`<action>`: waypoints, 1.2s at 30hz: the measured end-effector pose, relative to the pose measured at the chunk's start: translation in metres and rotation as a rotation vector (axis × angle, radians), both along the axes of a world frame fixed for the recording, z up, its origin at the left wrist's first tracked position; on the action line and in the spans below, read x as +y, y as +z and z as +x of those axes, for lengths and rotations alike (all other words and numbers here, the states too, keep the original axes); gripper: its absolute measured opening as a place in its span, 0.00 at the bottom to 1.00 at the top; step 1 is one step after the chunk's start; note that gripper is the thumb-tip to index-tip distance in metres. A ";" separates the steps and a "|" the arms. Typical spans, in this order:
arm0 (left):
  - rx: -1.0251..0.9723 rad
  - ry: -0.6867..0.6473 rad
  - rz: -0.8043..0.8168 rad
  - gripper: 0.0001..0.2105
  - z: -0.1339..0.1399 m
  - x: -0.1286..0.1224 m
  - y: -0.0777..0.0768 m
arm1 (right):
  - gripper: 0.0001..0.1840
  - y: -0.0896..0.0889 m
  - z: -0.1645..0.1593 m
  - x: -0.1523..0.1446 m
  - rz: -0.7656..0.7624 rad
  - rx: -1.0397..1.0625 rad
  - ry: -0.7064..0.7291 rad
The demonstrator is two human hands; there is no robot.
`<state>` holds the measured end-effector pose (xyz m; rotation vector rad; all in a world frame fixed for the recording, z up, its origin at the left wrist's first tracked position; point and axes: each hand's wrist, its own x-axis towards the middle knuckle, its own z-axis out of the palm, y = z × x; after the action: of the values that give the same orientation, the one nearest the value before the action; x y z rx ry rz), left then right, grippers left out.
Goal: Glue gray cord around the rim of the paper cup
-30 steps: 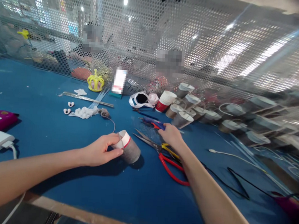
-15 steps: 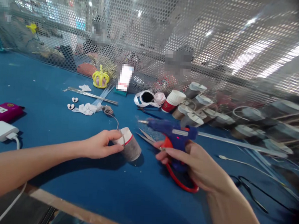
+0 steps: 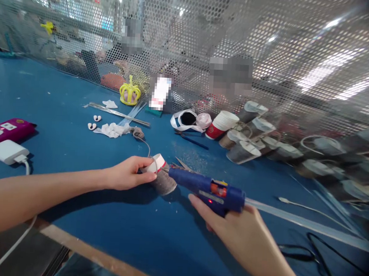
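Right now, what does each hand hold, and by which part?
The left hand holds the grey cup by its white end; the right hand grips the blue glue gun by its handle.

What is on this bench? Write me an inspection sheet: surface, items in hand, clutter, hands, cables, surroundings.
Surface: blue tabletop, scattered pale specks.
Items in hand: tilted grey-sided paper cup with white rim and red band; blue plastic glue gun, red light lit, nozzle near the cup's band, contact unclear.
Clutter: ball of grey twine beside crumpled white scraps; yellow crown-shaped ornament; stack of white-and-red paper cups.
Hands: left hand grips the cup's rim; right hand holds the glue gun.
Cables: white cable at a white rectangular block; bent black cord at right.
Surroundings: grey perforated metal screen behind the bench.
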<state>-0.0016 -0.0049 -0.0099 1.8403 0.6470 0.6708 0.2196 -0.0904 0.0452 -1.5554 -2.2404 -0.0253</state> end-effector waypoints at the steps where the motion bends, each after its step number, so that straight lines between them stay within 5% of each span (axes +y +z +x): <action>1: -0.005 0.000 -0.001 0.08 0.000 0.000 0.000 | 0.12 -0.001 0.002 0.000 0.022 -0.083 0.041; 8: -0.015 0.005 -0.009 0.07 0.001 0.000 0.002 | 0.31 -0.001 -0.004 0.000 0.317 -0.578 0.277; 15: -0.016 -0.002 -0.023 0.08 0.001 -0.002 0.003 | 0.27 -0.001 -0.007 0.000 0.525 -0.706 0.306; 29: -0.014 -0.004 -0.024 0.07 0.000 -0.002 0.003 | 0.10 -0.001 -0.024 -0.001 -0.070 0.192 -0.132; 36: 0.002 0.000 -0.008 0.08 0.000 -0.002 0.004 | 0.09 0.001 -0.024 -0.002 -0.111 0.162 -0.153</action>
<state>-0.0011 -0.0068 -0.0060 1.8337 0.6498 0.6659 0.1960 -0.0927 0.0463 -1.7188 -2.0252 0.1780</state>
